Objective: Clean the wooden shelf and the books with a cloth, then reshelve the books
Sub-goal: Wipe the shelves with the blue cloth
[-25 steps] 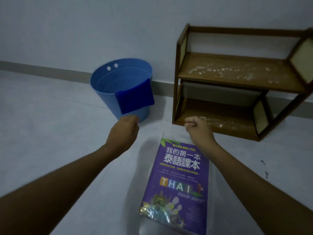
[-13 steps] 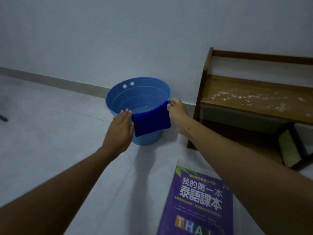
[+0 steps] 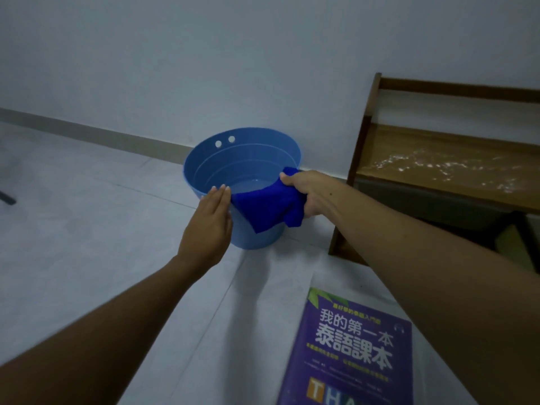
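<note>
A dark blue cloth [image 3: 267, 204] hangs over the near rim of a light blue bucket [image 3: 204, 168] that holds a little water. My right hand [image 3: 308, 191] grips the cloth's right end, bunching it. Straight-fingered, my left hand [image 3: 210, 226] rests flat against the bucket's outer wall, just left of the cloth. The wooden shelf [image 3: 438, 162] stands to the right against the wall, its upper board speckled with white dust. A purple book [image 3: 347, 355] lies flat on the floor at the bottom, cut off by the frame edge.
A white sheet [image 3: 257, 317] lies on the floor under the book. The pale tiled floor [image 3: 73, 214] stretches to the left, with a grey baseboard [image 3: 87, 135] along the wall. A dark object [image 3: 7, 197] pokes in at the far left edge.
Both hands reached from above the book to the bucket. My right hand went from touching the cloth's corner to gripping and bunching it. The view shifted left and closer.
</note>
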A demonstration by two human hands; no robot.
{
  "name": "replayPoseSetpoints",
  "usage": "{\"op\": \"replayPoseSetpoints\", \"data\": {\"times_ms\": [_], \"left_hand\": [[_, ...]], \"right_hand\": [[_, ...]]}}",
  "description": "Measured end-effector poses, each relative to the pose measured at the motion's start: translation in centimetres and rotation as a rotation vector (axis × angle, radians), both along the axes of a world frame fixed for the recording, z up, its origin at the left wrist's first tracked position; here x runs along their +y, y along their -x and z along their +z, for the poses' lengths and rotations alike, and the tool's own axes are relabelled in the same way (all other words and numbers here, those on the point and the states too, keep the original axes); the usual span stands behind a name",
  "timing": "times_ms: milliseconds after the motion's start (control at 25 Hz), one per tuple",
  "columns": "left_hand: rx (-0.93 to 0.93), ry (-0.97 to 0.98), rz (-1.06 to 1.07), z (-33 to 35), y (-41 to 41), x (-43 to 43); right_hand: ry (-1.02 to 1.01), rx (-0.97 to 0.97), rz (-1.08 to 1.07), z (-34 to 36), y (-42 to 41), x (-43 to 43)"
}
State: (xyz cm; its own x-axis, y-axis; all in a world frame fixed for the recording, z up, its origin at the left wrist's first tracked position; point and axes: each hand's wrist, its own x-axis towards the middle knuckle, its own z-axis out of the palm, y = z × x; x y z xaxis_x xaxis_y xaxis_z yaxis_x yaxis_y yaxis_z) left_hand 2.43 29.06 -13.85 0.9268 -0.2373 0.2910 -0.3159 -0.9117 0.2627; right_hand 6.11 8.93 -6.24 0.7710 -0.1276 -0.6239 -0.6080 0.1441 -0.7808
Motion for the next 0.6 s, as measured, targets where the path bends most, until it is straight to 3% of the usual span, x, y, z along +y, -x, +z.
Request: {"op": "replayPoseSetpoints", "data": {"times_ms": [120,280,400,600], "left_hand": [[0.048,-0.082,-0.017,0.7,0.1,0.2],[0.075,-0.187,-0.005,2.8,0.9,-0.9],[0.031,-0.13,-0.056,4.8,2.3,-3.1],[-0.149,-0.046,-0.255,8.9,4.4,-9.2]], "right_hand": [[-0.023,0.053,0.03,1.3,2.0,-1.0],[-0.124,-0.183,-0.038,2.9,5.5,-3.8],[-0.231,-0.275,-0.071,4.4,8.4,-7.2],[-0.061,-0.255,-0.123,7.4,12.8,-14.2]]}}
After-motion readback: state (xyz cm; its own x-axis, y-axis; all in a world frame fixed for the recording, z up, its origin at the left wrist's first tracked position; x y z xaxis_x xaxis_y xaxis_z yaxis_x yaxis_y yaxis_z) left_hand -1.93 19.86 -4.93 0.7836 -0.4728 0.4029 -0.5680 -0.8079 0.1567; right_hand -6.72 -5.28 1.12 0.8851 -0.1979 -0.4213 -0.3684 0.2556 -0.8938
